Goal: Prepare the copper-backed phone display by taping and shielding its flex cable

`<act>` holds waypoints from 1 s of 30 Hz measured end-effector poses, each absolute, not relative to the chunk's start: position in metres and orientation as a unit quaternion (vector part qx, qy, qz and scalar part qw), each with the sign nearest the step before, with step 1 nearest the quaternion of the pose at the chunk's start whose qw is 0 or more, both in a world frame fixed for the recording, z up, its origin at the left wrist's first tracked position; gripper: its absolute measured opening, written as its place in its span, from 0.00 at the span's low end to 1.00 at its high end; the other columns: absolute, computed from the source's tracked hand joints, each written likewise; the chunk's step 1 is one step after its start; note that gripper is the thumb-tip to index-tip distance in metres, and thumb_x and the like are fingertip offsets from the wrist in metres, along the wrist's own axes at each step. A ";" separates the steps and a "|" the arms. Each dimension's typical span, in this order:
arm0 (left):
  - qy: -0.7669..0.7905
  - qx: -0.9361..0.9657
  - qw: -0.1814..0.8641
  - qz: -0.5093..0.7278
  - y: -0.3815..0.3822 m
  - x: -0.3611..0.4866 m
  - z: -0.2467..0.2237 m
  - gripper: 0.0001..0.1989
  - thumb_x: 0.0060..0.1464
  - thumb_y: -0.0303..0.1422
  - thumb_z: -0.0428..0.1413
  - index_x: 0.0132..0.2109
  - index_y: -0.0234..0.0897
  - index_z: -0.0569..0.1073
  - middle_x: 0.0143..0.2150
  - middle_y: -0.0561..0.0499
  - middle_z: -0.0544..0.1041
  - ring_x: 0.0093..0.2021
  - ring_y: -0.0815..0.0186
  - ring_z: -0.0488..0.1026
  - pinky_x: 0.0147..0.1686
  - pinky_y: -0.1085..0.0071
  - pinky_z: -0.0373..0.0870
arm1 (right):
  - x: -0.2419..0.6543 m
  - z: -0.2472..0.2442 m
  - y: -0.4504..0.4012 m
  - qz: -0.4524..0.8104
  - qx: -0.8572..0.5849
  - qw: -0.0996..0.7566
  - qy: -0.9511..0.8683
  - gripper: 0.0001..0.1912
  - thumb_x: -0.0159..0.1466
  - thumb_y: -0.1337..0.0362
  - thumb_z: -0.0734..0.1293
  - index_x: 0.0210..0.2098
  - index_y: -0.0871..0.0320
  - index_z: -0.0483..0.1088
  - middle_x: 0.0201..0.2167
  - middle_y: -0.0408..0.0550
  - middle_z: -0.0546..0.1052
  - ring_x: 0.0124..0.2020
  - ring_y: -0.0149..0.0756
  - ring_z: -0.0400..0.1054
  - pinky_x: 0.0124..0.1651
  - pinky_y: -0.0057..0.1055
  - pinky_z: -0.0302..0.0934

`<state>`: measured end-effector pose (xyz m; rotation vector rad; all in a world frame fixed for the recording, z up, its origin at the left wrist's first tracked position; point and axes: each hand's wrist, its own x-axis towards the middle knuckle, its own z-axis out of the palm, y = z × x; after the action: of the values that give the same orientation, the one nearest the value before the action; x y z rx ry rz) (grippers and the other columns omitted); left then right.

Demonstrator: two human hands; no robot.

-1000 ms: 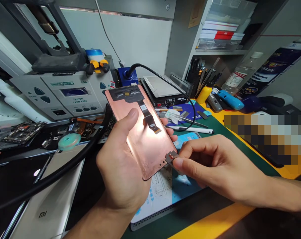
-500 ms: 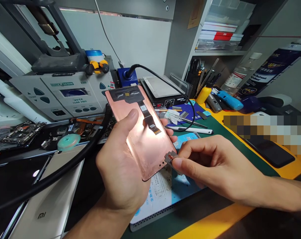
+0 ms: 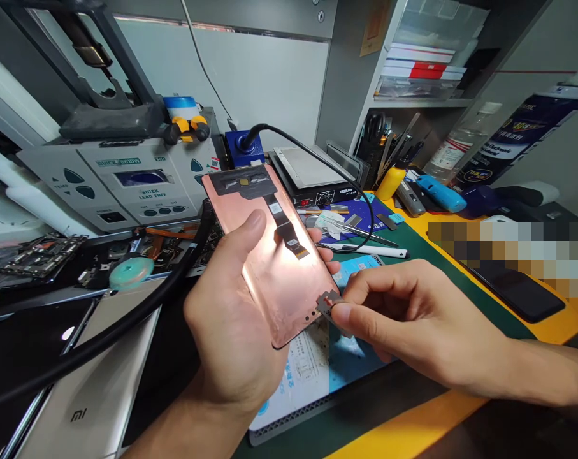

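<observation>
My left hand is wrapped round a phone screen panel, its copper-coloured back facing up and tilted toward me. The thumb lies along the left edge, and fingertips show past the right edge. A black flex cable runs down the panel from a dark patch at its top. Between the thumb and forefinger of my right hand is a razor blade, pinched at one end. The blade lies at the panel's lower right corner, beside a few small dark holes. Whether its edge cuts into anything I cannot tell.
Below the panel lies a blue and white pad on a green mat. Behind stand a grey soldering station and a flat heating plate. A thick black hose crosses the left side over a gold phone back.
Almost nothing differs. The razor blade has turned very slightly at the panel's corner, while both hands keep their places.
</observation>
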<state>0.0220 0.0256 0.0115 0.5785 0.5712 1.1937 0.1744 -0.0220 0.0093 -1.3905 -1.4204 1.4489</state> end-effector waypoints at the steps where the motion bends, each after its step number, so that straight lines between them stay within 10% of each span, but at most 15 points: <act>1: 0.259 0.263 0.751 0.547 0.026 0.022 0.012 0.15 0.56 0.41 0.52 0.32 0.36 0.79 0.33 0.42 0.77 0.34 0.53 0.76 0.33 0.57 0.74 | 0.174 0.009 -0.022 0.557 -0.531 0.335 -0.544 0.16 0.58 0.60 0.73 0.21 0.61 0.66 0.14 0.36 0.59 0.17 0.22 0.49 0.18 0.23 0.41; 30: 0.258 0.268 0.755 0.541 0.023 0.022 0.012 0.16 0.57 0.40 0.51 0.31 0.35 0.77 0.32 0.43 0.76 0.34 0.54 0.77 0.32 0.59 0.76 | 0.175 0.011 -0.022 0.564 -0.534 0.321 -0.542 0.17 0.58 0.59 0.73 0.22 0.60 0.65 0.15 0.36 0.59 0.17 0.23 0.50 0.18 0.24 0.43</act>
<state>0.0225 0.0231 0.0116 0.5856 0.5621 1.1793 0.1747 -0.0225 0.0111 -1.4033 -1.4240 1.4812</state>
